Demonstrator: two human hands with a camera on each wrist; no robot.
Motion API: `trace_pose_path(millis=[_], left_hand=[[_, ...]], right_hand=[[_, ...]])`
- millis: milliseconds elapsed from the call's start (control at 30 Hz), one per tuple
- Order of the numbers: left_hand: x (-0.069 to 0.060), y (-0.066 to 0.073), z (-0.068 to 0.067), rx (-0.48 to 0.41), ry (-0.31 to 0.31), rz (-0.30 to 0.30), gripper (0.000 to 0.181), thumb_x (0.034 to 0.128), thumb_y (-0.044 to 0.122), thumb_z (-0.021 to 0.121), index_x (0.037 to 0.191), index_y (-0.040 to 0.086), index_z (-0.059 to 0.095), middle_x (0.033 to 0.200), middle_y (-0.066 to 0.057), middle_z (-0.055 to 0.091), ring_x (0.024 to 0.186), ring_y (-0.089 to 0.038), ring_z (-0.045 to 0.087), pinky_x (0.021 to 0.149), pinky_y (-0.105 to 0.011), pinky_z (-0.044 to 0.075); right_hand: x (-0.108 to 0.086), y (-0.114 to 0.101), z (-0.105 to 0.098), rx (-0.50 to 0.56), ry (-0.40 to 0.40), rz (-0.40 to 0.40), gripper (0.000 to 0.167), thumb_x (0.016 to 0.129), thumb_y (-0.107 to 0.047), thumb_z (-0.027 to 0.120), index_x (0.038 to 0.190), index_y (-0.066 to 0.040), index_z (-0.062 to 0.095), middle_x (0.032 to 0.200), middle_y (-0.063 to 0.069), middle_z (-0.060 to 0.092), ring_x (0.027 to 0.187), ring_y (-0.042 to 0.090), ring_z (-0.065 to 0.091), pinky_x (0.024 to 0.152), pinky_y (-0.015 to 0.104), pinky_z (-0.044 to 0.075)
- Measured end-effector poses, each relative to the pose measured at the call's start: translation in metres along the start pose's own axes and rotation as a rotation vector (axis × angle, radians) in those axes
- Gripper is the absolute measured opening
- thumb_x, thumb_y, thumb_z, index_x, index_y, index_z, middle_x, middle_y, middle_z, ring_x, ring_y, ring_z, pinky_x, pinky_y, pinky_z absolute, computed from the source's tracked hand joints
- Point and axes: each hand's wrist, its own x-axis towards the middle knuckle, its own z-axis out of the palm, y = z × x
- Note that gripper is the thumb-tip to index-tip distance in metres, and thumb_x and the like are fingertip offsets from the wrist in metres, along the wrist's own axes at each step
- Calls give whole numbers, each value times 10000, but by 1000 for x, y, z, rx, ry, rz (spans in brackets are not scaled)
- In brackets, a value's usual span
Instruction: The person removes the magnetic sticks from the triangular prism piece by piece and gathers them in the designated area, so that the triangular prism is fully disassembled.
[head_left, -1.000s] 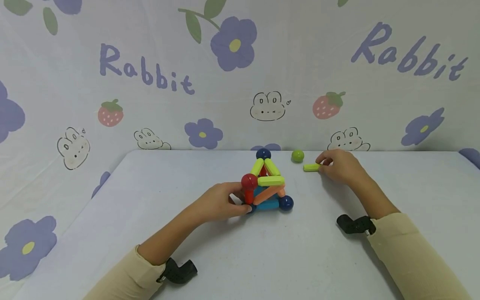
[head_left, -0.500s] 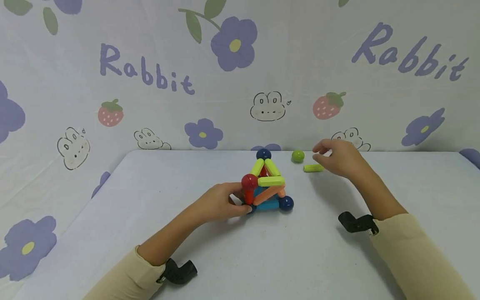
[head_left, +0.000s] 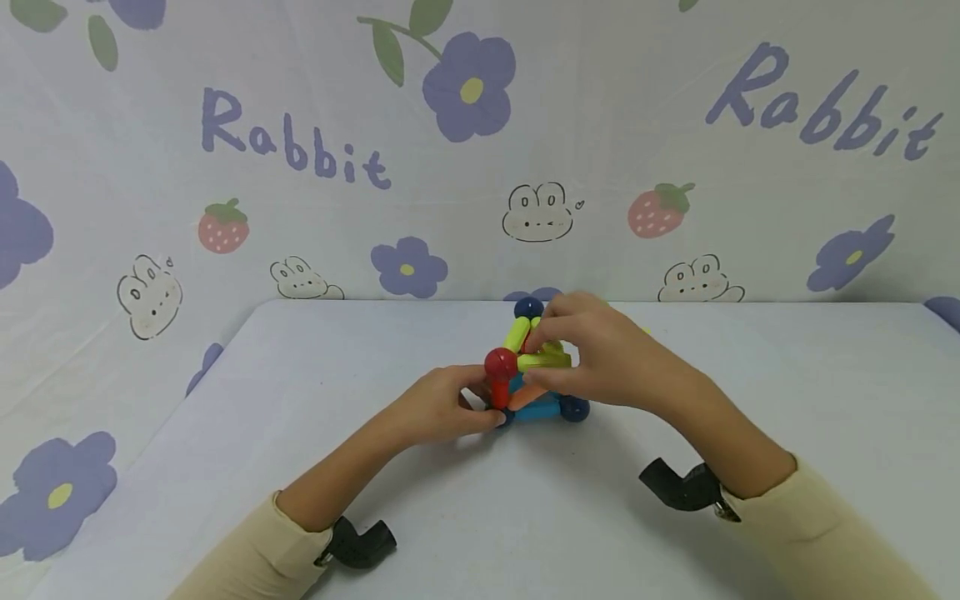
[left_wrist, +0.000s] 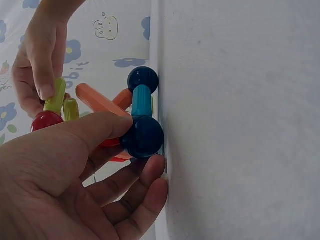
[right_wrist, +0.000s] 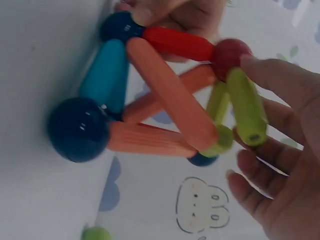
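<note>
A frame of magnetic sticks and balls stands on the table. My left hand point(head_left: 442, 406) pinches the dark blue ball point(left_wrist: 145, 137) at its near left corner, thumb and fingers on opposite sides. Above that ball, a red stick point(right_wrist: 179, 43) rises to a red ball point(head_left: 501, 364). My right hand point(head_left: 615, 354) reaches over the frame, with thumb and forefinger around the yellow-green stick point(right_wrist: 247, 107) attached to the red ball. The thumb lies close by the red ball. Orange sticks point(right_wrist: 172, 95) slant through the frame; blue sticks point(head_left: 538, 411) form its base.
Another dark blue ball point(head_left: 528, 308) tops the back of the frame, and one point(head_left: 575, 408) sits at the near right corner. A loose green ball point(right_wrist: 97, 234) shows beyond the frame. The patterned cloth point(head_left: 450, 208) rises behind the white table point(head_left: 480, 517).
My right hand has let go of the loose yellow-green stick at the back right and moved left to the frame's yellow-green stick. My left hand keeps its hold on the corner ball.
</note>
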Motion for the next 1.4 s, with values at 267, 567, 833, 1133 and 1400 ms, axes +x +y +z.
trace_pose_path(millis=[267,567,833,1133,1400], left_hand=[[0,-1,0,-12,1,19,227,898,171,741,1109,140,663,997,14,696,837,-142,633,743,-282,541],[0,-2,1,-5,2,2,241,896,181,746,1119,140,667,995,17,696,814,-138,635,738,-285,537],[0,-2,2,-2,5,17,234,894,174,748,1110,137,666,993,14,698,819,-139,636,740,-283,540],[1,-3,2,-5,4,41,215,896,168,742,1097,143,669,987,14,705,819,-129,636,733,-282,542],[1,-3,1,-4,2,40,220,896,170,742,1101,143,668,982,14,704,815,-129,632,731,-277,540]], right_hand=[[2,-6,16,-136,144,-140,144,785,-170,832,892,-103,763,888,-10,595,877,166,493,691,303,441],[2,-7,22,-161,185,-165,102,763,-113,806,847,-97,751,826,-2,586,833,167,488,678,305,423],[2,-7,23,-148,186,-168,70,771,-86,774,831,-99,740,806,-7,583,803,164,477,665,307,407],[2,-8,19,-158,133,-140,102,781,-90,803,861,-97,742,833,-16,620,837,172,497,699,313,445],[2,-7,18,-163,137,-165,101,772,-85,801,849,-96,736,822,-18,619,833,173,502,710,318,448]])
